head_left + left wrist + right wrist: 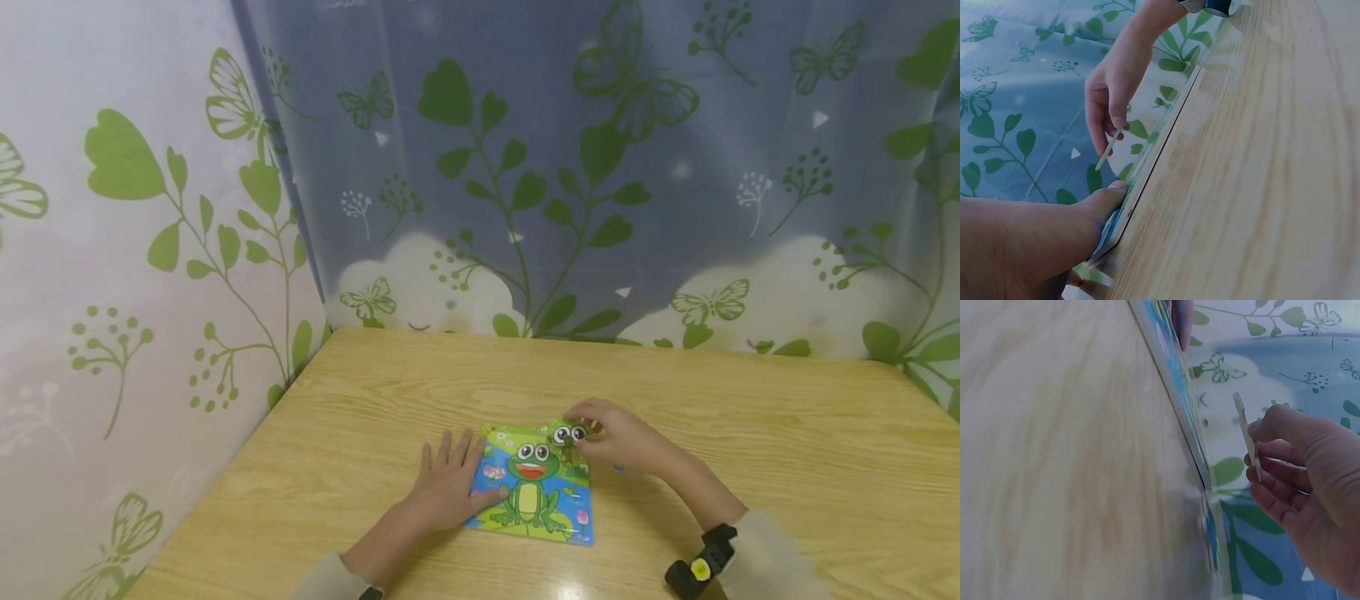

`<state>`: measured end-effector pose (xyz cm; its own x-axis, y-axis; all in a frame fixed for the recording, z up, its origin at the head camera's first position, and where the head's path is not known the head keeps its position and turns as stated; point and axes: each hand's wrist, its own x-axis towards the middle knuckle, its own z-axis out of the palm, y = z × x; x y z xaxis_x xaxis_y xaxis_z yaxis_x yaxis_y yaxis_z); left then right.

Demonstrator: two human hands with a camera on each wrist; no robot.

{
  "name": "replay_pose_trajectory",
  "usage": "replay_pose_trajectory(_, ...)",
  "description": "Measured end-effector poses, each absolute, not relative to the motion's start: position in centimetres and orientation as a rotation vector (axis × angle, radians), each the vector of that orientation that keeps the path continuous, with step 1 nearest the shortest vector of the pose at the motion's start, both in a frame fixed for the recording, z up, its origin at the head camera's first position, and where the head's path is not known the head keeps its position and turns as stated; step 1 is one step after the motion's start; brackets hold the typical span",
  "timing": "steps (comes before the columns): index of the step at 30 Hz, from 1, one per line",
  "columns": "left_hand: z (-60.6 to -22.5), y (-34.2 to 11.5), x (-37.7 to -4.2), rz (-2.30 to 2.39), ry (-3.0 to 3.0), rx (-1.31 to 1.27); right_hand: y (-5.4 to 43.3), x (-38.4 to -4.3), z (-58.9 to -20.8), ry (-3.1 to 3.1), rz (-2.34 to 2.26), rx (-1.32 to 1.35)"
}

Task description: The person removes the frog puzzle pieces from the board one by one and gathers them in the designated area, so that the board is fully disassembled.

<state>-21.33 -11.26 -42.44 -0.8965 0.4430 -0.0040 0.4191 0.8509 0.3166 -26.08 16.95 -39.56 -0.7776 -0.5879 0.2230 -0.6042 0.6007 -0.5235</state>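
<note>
Blue-green frog board (528,500): left hand (446,490) rests on it, fingers straight; right hand (621,437) pinches frog-eyed piece (568,436) above.

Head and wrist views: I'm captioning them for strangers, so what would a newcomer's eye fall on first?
Probably the cartoon frog in the middle of the picture board on the wooden table, with the left hand resting on the board's left edge. Next, the right hand by the upper right corner, pinching a thin flat piece. Behind hangs a butterfly-print backdrop.
</note>
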Motion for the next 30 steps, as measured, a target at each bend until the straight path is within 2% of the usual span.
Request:
replay_pose_trajectory(16,-42.5,-11.2,-21.3,0.487,2.942,0.68,24.1,-24.4,-39.5,-2.764,0.832,0.951)
replay_pose_trajectory(30,-42.5,-11.3,-21.3,0.488,2.942,0.687,27.9,-23.9,-41.0,-2.763,0.844,0.886)
